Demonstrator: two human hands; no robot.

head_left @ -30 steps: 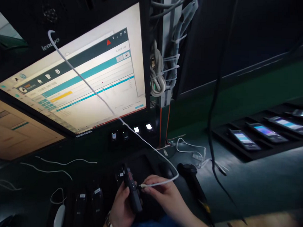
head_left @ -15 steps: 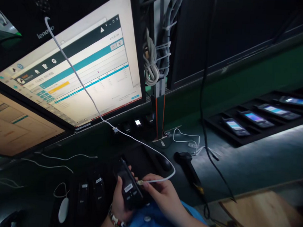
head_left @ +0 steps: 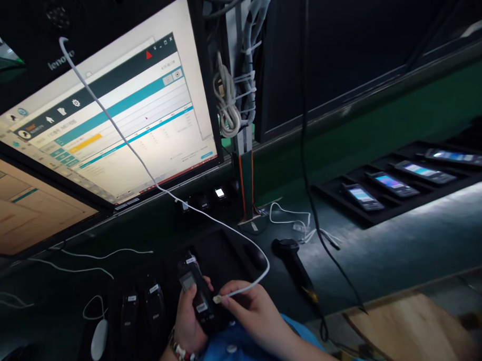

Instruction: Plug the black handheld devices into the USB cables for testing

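My left hand (head_left: 189,316) is wrapped round a black handheld device (head_left: 205,309) with white labels, thumb across its face. The device is tilted, its lower end close to my blue clothing. Between the thumb and fingers of my right hand (head_left: 258,314) is the pale plug (head_left: 218,300) of a white cable (head_left: 219,220). The plug is at the device's right edge; I cannot tell whether it sits in a port. From there the cable loops up and left across the monitor. Two similar black devices (head_left: 154,306) lie to the left of my hands.
A lit monitor (head_left: 120,108) stands ahead. A white mouse (head_left: 99,340) lies at the left. On the right are a black barcode scanner (head_left: 297,266), a hanging black cable (head_left: 304,125) and a black tray (head_left: 366,219) of devices with lit screens.
The device has turned slightly in my left hand, and a small grey patch now shows on its face. The plug has shifted slightly along its edge. The monitor's warning triangle turned red.
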